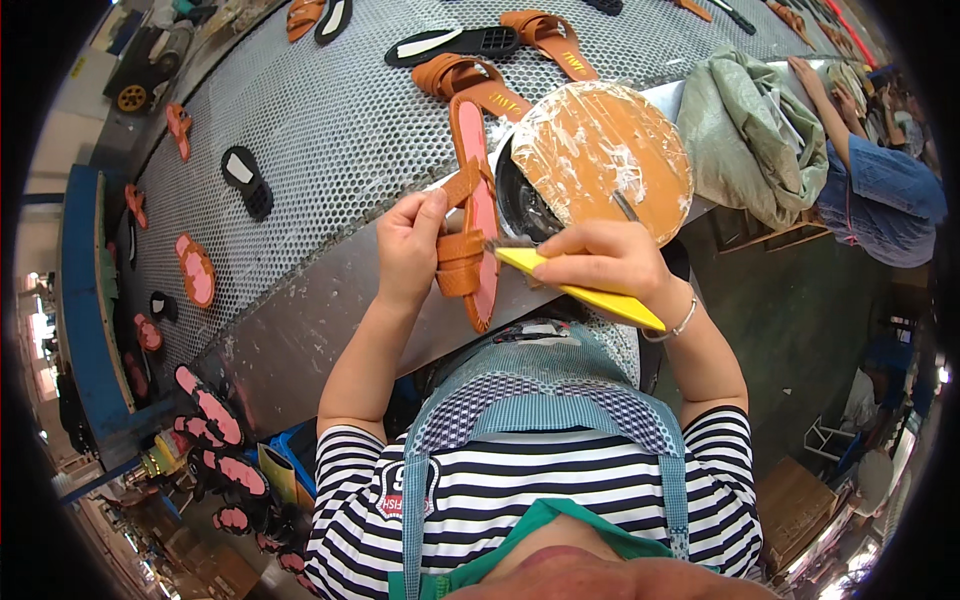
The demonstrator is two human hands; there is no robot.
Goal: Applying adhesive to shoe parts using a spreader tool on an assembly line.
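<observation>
My left hand [408,240] is closed round the brown straps of a sandal [479,215], whose pink underside faces up. In my right hand [612,262] is a brush with a yellow handle [600,297]. Its dark bristles touch or nearly touch the pink underside near the wider strap. Just beyond stands a round tub [522,190] with a dark inside, partly covered by a brown lid or board [610,150] smeared with white. A thin grey stick [624,206] rests by the opening.
Several brown sandals [470,85] and black soles with white patches [247,182] lie on the perforated grey conveyor [330,110]. A green-grey cloth bag [745,140] lies right of the tub. Pink-bottomed sandals [210,410] hang at lower left. Another person [870,190] is at the far right.
</observation>
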